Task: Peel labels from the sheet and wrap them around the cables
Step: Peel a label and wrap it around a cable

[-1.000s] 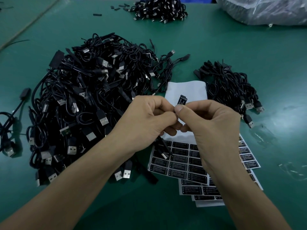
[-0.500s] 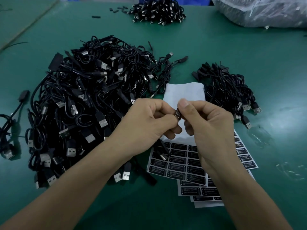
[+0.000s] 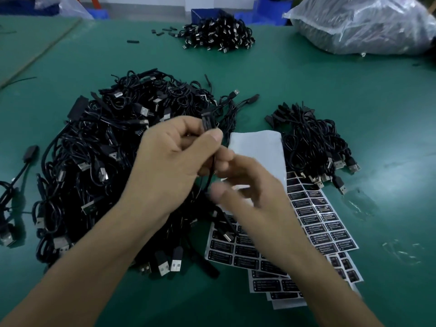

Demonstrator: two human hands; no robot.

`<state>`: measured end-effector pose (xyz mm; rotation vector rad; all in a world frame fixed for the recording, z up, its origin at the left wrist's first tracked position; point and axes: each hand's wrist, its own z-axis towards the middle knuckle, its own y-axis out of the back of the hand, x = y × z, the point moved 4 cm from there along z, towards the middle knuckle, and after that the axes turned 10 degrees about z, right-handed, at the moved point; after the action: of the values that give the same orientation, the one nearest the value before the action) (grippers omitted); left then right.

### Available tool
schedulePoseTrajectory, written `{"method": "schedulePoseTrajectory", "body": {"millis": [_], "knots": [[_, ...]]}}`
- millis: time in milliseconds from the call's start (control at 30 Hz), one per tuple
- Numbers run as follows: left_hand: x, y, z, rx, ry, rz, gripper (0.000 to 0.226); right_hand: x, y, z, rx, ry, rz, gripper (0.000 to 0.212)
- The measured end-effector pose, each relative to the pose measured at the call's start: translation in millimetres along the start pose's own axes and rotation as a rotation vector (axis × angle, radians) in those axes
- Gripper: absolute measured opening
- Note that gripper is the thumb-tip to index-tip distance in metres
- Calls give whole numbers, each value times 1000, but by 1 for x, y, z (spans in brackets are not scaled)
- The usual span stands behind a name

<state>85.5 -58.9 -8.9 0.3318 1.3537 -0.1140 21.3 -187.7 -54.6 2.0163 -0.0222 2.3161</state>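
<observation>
Left hand [image 3: 174,161] pinches cable [image 3: 207,125]; right hand [image 3: 250,187] blurred, grip unclear, covering label sheets [image 3: 325,220]. Big cable pile [image 3: 106,149] left, smaller pile [image 3: 311,142] right, far pile [image 3: 217,34], plastic bag [image 3: 365,24] far right.

Left hand [image 3: 174,159] pinching a cable [image 3: 207,122], right hand [image 3: 250,185] blurred just below

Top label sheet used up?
No, the top label sheet is bare white at its far end, but rows of black labels remain on it nearer the person.
</observation>
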Motion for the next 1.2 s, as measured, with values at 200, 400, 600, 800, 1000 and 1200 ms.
{"method": "schedulePoseTrajectory", "body": {"millis": [200, 400, 600, 800, 1000, 1200], "knots": [[-4, 17, 2, -150, 38, -184, 19, 7, -17, -3, 74, 57, -228, 10], [-7, 24, 3, -204, 39, -343, 21, 21, -17, -10, 226, -42, -217, 48], [-4, 11, 2, -174, 135, -579, 25, 19, -26, -11, 57, 70, -293, 15], [13, 17, 9, -162, 314, -600, 47, 30, 26, 0, -115, 32, -250, 11], [20, 3, 6, 27, 352, -228, 17, 53, 111, 37, -529, 101, -638, 10], [23, -16, -4, 298, 306, 89, 17, 47, 130, 72, -614, 8, -867, 18]]}}
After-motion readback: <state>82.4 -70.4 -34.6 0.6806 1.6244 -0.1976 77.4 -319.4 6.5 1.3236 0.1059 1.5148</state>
